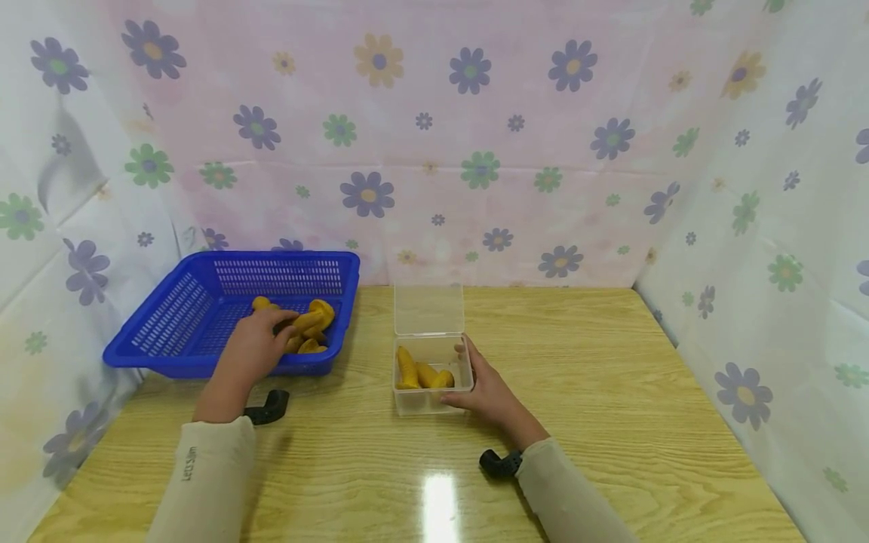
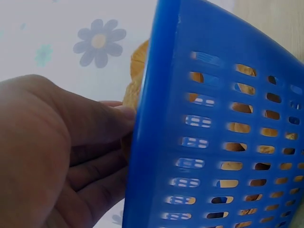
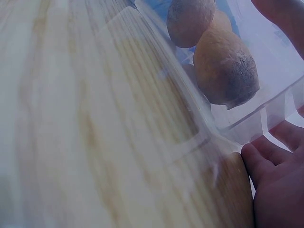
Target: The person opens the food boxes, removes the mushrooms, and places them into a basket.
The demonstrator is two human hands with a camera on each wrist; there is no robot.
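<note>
In the head view my left hand point(image 1: 254, 345) reaches into the blue plastic basket point(image 1: 342, 302) at the left. Its thumb and fingers pinch a yellow mushroom point(image 1: 307, 324), which the left wrist view shows partly behind the basket's rim. Other yellow mushrooms point(image 1: 312, 347) lie under and around it. My right hand point(image 1: 492, 391) grips the right side of a clear plastic box point(image 1: 434, 403), thumb at the front and fingers behind. Several mushrooms point(image 1: 407, 371) lie in the box, and the right wrist view shows two large ones point(image 3: 225, 69) through its wall.
The box's clear lid point(image 1: 429, 309) stands raised at its back edge. Box and basket rest on a wood-grain table point(image 1: 577, 362). Flower-print cloth point(image 1: 421, 151) rises behind the table and at both sides. A dark wrist camera mount point(image 1: 500, 464) sits at the right wrist.
</note>
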